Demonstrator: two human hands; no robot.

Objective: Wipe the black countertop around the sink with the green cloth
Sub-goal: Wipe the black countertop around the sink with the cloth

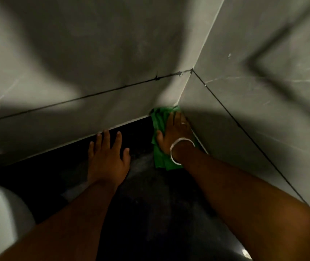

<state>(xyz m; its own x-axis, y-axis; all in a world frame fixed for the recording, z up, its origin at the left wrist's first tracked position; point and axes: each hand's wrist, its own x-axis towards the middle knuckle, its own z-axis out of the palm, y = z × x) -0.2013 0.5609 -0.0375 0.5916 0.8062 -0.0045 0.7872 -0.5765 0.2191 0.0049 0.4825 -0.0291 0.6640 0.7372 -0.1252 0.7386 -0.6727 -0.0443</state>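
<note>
tiled walls [93, 63] boxing corner, countertop [150, 194] open toward viewer

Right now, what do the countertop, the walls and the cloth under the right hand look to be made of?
Countertop: dark polished stone or similar, with faint sheen and pale smears; exact material unclear. Walls: large grey tiles with marble-like veining, thin dark grout lines, matte to satin. Green cloth: soft woven or microfibre fabric, folded and creased, pressed flat under the right hand.
</note>
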